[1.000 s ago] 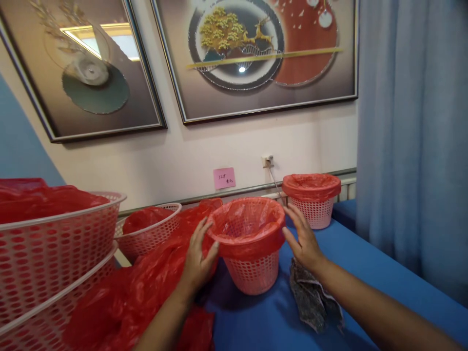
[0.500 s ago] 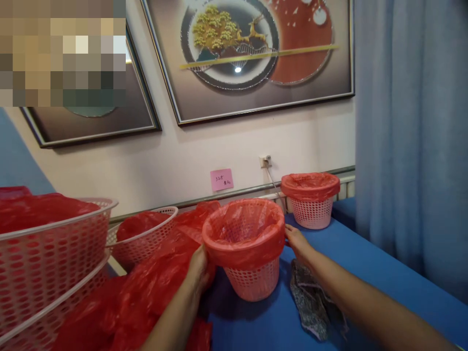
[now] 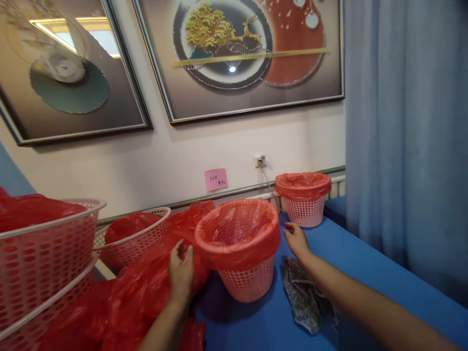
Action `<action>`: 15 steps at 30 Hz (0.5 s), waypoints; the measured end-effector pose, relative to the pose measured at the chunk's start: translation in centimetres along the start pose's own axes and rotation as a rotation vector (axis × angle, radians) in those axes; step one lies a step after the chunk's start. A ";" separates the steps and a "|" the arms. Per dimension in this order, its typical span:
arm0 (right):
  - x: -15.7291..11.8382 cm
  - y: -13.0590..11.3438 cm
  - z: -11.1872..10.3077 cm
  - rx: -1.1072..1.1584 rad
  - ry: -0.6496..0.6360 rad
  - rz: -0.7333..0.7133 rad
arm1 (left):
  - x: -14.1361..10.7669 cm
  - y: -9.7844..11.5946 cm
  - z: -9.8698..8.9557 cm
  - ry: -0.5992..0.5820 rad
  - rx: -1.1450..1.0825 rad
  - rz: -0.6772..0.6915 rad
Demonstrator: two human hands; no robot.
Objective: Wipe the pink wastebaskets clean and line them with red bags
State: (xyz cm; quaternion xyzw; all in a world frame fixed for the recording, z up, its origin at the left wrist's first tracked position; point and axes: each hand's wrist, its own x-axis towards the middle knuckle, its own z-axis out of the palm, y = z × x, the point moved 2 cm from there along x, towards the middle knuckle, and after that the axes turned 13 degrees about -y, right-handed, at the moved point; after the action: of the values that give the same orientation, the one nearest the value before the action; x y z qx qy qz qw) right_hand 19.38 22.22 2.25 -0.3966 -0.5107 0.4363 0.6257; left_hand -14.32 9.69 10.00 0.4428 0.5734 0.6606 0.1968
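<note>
A pink perforated plastic basket stands upright on the blue surface. The red plastic bag inside it is folded down over its rim. Just left of the rim is my left hand, fingers apart and holding nothing, with loose red bags behind and beneath it. On the other side my right hand hovers a little off the basket, its fingers loosely spread and empty. Below my right forearm lies a crumpled grey cloth.
A second lined basket stands farther back on the blue surface. At left are large pink baskets with red bags in them, and a smaller basket behind. A blue curtain hangs at right.
Both hands have let go of the lined basket and moved off its rim, the left one further out to the left. The view has shifted slightly.
</note>
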 end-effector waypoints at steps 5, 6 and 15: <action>-0.5 -3.3 0.8 -0.078 -0.011 -0.213 | -1.7 2.5 1.8 -0.118 0.103 0.295; -1.0 -3.8 1.5 -0.087 -0.038 -0.241 | -2.2 2.5 2.3 -0.154 0.108 0.316; -5.0 -0.1 3.2 -0.220 -0.115 -0.154 | -5.9 -1.7 3.5 -0.207 -0.022 0.220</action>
State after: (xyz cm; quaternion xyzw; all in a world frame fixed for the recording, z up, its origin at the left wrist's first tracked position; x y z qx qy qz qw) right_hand 15.78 17.57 1.35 -0.3968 -0.6193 0.3501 0.5800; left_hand -8.80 7.62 6.09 0.5664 0.4908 0.6353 0.1864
